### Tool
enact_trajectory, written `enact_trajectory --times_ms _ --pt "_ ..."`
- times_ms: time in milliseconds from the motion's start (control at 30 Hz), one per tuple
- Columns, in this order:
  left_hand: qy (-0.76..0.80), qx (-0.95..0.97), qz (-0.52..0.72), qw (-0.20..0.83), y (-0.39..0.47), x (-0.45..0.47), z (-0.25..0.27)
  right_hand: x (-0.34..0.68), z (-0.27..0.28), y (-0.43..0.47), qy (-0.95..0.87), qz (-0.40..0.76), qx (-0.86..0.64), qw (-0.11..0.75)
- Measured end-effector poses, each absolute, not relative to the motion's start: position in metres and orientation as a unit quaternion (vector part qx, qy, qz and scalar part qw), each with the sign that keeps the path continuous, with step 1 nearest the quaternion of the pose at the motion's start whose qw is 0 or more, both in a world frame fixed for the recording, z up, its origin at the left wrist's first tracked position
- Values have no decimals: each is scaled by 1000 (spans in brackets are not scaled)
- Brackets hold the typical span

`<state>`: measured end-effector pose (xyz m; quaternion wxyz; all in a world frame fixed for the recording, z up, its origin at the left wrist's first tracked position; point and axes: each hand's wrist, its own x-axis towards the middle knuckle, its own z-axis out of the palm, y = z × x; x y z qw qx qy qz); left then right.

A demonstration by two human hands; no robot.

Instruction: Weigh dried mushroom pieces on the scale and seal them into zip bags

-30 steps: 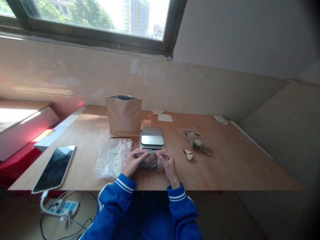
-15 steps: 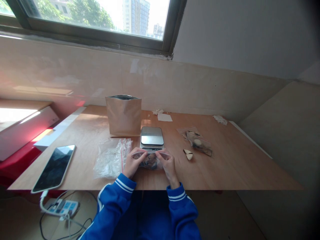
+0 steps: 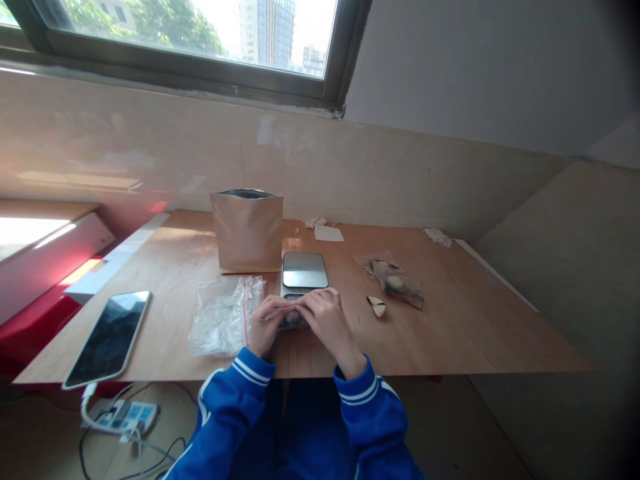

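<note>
Both my hands pinch the top edge of a small clear zip bag with dark pieces in it, at the front of the table. My left hand is closed on the left part of that edge. My right hand lies close beside it, fingers together on the edge, covering much of the bag. Just behind them stands a kitchen scale with a bare steel plate; its display is mostly hidden. To the left lies a stack of clear zip bags with a red strip.
A brown paper pouch stands upright, its top open. At right are filled zip bags and a loose pale piece. A phone lies left, cabled to a power strip below. White paper lies at the back.
My right hand has moved left along the bag's top edge until it meets my left hand. Before, the hands were apart, with the bag's edge stretched between them. The view has shifted slightly.
</note>
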<state>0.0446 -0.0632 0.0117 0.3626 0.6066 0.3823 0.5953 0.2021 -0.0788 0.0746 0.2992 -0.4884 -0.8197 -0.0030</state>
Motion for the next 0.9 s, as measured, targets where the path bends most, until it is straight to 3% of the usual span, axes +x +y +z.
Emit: enact_trajectory --times_ms 233,500,900 --pt "384 617 586 359 -64 45 16 200 68 -77 -806 -47 -505 305" --pt "414 579 596 371 -65 46 14 207 57 -73 -784 8 -522 335" --pt "447 501 609 421 -64 45 15 216 57 -72 -788 -13 -507 349"
